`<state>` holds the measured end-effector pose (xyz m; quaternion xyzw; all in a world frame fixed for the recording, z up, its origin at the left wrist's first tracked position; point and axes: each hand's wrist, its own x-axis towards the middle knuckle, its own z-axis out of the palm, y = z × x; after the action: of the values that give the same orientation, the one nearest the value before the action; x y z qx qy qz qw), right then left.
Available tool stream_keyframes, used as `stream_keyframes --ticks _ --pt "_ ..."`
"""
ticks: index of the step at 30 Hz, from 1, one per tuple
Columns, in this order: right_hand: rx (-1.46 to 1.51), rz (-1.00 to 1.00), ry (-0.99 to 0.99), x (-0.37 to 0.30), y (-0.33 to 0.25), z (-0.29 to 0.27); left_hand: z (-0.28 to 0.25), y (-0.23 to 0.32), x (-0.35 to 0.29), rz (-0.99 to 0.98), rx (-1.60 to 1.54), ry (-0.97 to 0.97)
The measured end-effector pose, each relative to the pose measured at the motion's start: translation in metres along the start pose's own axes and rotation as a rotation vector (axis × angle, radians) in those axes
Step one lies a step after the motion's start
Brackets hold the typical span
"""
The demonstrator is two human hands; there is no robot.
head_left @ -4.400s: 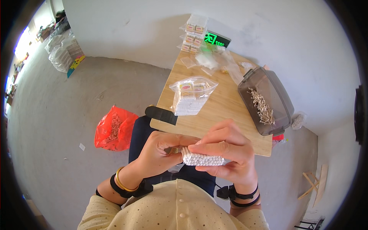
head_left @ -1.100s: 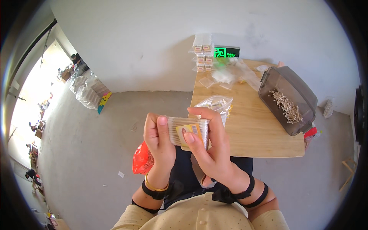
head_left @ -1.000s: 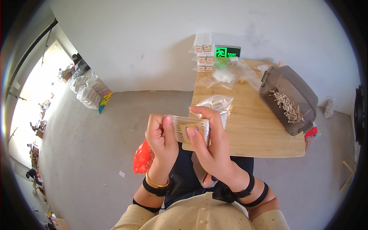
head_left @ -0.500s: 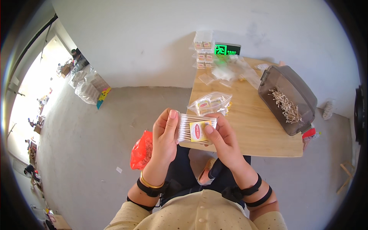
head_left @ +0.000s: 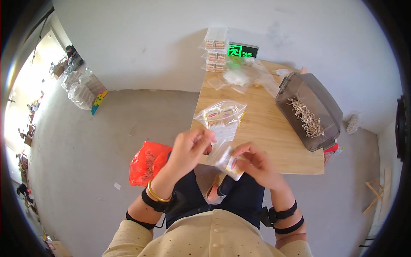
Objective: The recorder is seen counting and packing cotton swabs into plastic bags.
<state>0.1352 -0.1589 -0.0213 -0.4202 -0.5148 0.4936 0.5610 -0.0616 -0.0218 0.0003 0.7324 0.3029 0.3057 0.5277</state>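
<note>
Right hand (head_left: 256,165) closed round small clear packet (head_left: 229,160), held over lap at near edge of wooden table (head_left: 274,141); left hand (head_left: 190,147) pinches packet's top corner, steadying it; filled zip bag (head_left: 220,118) beyond; grey bin (head_left: 309,110) of sticks farther right

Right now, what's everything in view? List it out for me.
small clear packet: one, clear with a red-and-yellow label, held between both hands
clear bag of packets: one, on the table's near left part
wooden table: one, light wood
grey bin of small sticks: one, table's right side
stacked clear packs: several, far end by the wall
loose clear bags: a few, far end
green lit sign: one, against the wall
red bag: one, on the floor
left hand: on the packet
right hand: on the packet
</note>
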Motion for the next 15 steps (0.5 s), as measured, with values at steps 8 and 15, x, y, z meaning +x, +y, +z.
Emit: stream_keyframes --ticks 8,15 --pt "-0.257 -0.092 0.439 0.066 -0.027 -0.043 -0.019 -0.019 0.072 0.373 0.553 -0.020" --pt "-0.853 -0.419 0.405 0.140 0.015 -0.030 -0.009 -0.032 0.087 0.368 0.850 -0.236"
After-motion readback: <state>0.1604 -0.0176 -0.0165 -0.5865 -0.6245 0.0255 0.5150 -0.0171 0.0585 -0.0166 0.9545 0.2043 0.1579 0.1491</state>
